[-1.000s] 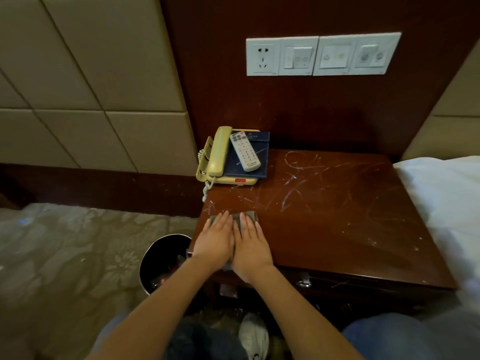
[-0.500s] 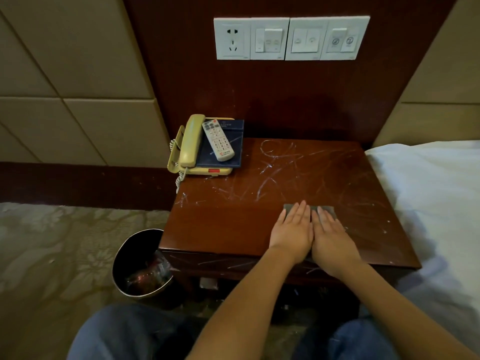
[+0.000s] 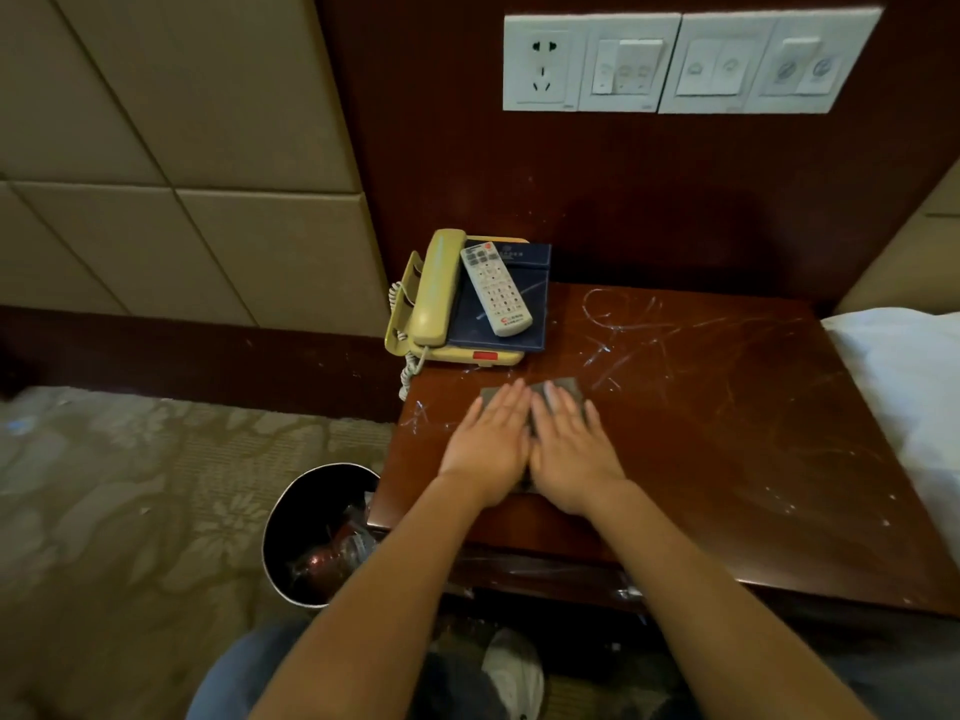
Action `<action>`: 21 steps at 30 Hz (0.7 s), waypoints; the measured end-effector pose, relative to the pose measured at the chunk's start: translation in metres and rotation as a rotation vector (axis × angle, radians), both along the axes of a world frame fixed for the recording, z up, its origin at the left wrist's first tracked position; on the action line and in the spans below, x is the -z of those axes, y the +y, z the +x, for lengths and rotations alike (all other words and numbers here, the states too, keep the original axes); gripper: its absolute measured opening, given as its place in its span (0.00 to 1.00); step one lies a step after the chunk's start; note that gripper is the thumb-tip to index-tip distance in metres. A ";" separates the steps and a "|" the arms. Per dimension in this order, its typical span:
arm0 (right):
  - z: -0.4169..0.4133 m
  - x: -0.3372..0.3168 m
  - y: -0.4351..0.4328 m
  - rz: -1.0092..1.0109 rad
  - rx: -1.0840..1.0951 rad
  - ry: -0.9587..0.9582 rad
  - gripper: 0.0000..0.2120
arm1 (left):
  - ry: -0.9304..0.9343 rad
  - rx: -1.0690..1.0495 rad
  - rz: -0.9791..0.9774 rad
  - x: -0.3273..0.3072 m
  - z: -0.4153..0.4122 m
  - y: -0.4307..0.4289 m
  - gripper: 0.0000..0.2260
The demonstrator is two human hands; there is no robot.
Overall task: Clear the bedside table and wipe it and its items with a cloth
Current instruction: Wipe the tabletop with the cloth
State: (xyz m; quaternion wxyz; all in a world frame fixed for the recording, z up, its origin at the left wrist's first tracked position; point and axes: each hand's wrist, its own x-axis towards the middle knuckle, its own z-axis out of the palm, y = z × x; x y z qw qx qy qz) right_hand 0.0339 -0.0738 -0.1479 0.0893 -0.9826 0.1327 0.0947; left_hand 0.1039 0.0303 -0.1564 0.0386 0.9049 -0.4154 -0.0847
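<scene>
A dark red-brown wooden bedside table (image 3: 727, 459) carries white smeary streaks across its top. My left hand (image 3: 491, 444) and my right hand (image 3: 569, 449) lie flat side by side, fingers straight, pressing a grey cloth (image 3: 569, 387) onto the table's left part. Only the cloth's far edge shows past my fingertips. At the table's back left corner sits a yellow telephone (image 3: 431, 304). A dark blue booklet (image 3: 511, 314) lies on its base, and a white remote control (image 3: 496, 288) rests on the booklet.
A round black waste bin (image 3: 311, 537) with rubbish stands on the patterned carpet left of the table. White bedding (image 3: 904, 387) borders the table's right side. A white socket and switch panel (image 3: 685, 62) is on the wooden wall above. My knees and a shoe are below.
Both hands slid the cloth from the table's front left to its front right, then back to the left and farther from me, close to the telephone. The camera shifted with them.
</scene>
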 end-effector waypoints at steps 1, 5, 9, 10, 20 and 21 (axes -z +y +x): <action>0.013 0.000 0.015 0.008 -0.036 0.004 0.27 | -0.012 -0.034 0.012 -0.001 0.009 0.017 0.23; 0.047 -0.001 0.073 0.016 -0.156 0.029 0.28 | -0.063 -0.152 0.101 -0.004 0.031 0.082 0.23; 0.050 -0.005 0.087 -0.020 -0.230 0.043 0.28 | -0.104 -0.187 0.185 -0.012 0.029 0.097 0.24; 0.047 -0.006 0.081 -0.031 -0.243 0.041 0.28 | -0.123 -0.183 0.197 -0.016 0.026 0.092 0.24; -0.052 -0.023 -0.076 -0.073 -0.089 0.087 0.30 | -0.012 -0.048 0.006 -0.020 -0.067 -0.081 0.28; -0.067 -0.022 -0.096 -0.074 -0.042 0.107 0.30 | -0.004 0.007 0.013 -0.019 -0.080 -0.102 0.27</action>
